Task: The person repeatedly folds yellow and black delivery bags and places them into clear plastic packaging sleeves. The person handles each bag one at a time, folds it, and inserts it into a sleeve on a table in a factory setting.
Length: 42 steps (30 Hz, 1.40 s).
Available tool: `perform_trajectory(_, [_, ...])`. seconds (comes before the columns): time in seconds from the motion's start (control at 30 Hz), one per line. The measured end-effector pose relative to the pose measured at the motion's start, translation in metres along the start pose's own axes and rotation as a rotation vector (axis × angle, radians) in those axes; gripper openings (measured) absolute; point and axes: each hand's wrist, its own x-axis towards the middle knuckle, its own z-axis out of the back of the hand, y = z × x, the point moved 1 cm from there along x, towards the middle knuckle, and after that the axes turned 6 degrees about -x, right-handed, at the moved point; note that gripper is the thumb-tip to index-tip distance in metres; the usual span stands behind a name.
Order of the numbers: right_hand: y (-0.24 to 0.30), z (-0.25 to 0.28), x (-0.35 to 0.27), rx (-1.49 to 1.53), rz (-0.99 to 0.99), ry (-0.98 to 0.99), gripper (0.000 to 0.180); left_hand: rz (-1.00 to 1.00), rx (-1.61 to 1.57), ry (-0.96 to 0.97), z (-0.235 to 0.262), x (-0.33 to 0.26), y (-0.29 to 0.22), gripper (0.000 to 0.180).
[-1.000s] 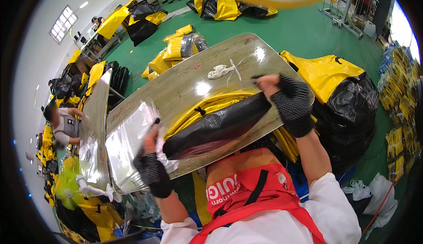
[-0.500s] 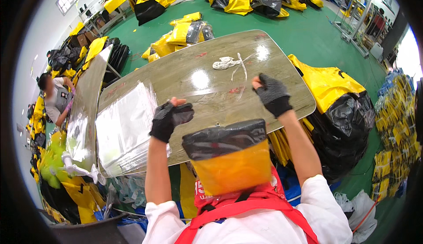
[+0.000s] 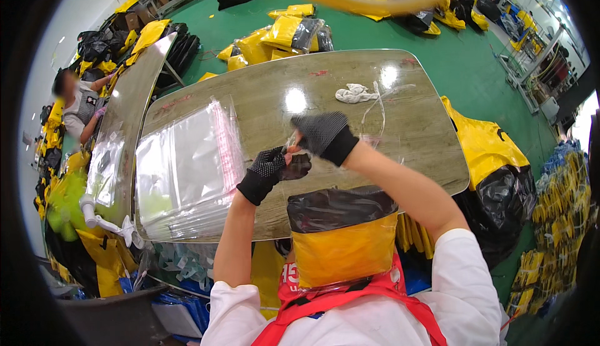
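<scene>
Hands: Two gloved hands meet above the near half of the table (image 3: 400, 133); the left hand (image 3: 270, 170) and the right hand (image 3: 322, 135) both pinch a small clear strip (image 3: 291, 143) between fingertips, with something small and dark (image 3: 299, 165) just below that cannot be made out.

Bag: A packed bag (image 3: 342, 236), black on top and yellow below, sits upright against the person's chest at the near table edge, directly below the hands; its long axis runs left to right, with the right forearm passing over its right end.

Nearer hand: The left hand hangs closer to the bag's top; the right is higher and farther out.

Edges: A stack of clear plastic sleeves (image 3: 184, 171) lies just left of the left hand, reaching the near edge.

Open room: Bare tabletop stretches ahead and to the right, broken only by a white rag (image 3: 355, 93) and a loose clear cord (image 3: 375, 105) well beyond the hands.

Surroundings: Yellow and black bags (image 3: 500, 165) crowd the green floor (image 3: 475, 65); another person (image 3: 78, 105) works at a table far left.
</scene>
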Motion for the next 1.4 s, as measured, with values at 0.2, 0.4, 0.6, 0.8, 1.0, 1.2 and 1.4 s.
perform_trajectory(0.2, [-0.253,0.088,-0.097,-0.273,-0.298,-0.600,0.014,0.134,-0.245,-0.067,0.000,-0.003,-0.005,0.042])
perform_trajectory(0.4, [-0.110,0.067,-0.148,0.813,-0.865,0.201,0.035,0.024,0.381,0.007,0.007,-0.016,-0.039,0.041])
perform_trajectory(0.6, [-0.076,0.058,-0.183,1.446,-0.712,-0.056,0.036,0.040,-0.292,0.063,-0.003,-0.066,-0.022,0.050])
perform_trajectory(0.8, [-0.057,0.078,-0.257,0.358,-0.033,0.112,0.029,-0.143,1.179,0.388,-0.015,-0.121,-0.021,0.034])
perform_trajectory(1.0, [-0.026,0.098,-0.216,0.159,-0.147,-0.085,0.033,-0.637,1.071,-0.042,-0.083,-0.053,-0.057,0.032])
perform_trajectory(1.2, [-0.079,0.025,-0.272,-0.013,-0.338,-0.177,0.039,0.037,-0.148,-0.207,-0.052,-0.084,0.106,0.090])
perform_trajectory(1.4, [-0.319,0.037,-0.408,-0.352,-1.283,-0.574,0.066,0.073,0.027,-0.080,-0.036,-0.043,0.039,0.060])
